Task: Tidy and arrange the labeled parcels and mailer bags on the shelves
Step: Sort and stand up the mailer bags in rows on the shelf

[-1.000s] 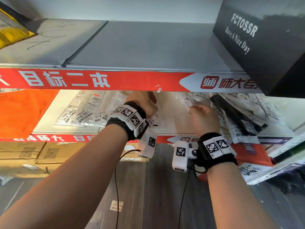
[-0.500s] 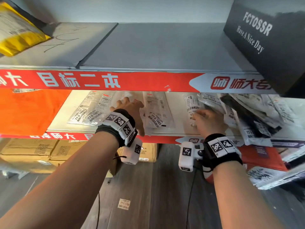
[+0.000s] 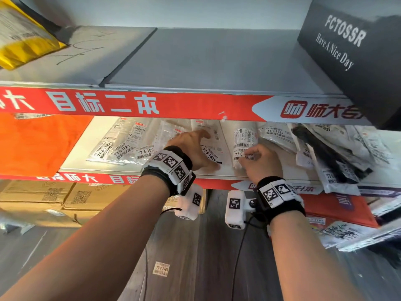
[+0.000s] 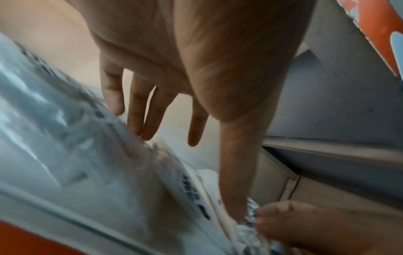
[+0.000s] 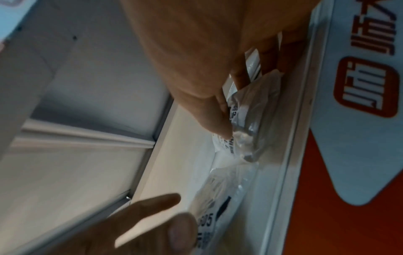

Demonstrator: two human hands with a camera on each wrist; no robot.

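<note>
Left hand (image 3: 196,148) flat, fingers spread, pressing clear plastic mailer bag labelled 77-6-1605 (image 3: 211,146) on white shelf (image 3: 86,146); right hand (image 3: 261,162) pinches neighbouring clear labelled mailer bag (image 3: 244,140).

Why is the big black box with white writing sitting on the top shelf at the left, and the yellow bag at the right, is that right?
Not quite: the sides are swapped. The head view shows the big black box with white writing on the top shelf at the right, and the yellow plastic mailer bag at the left.
</note>
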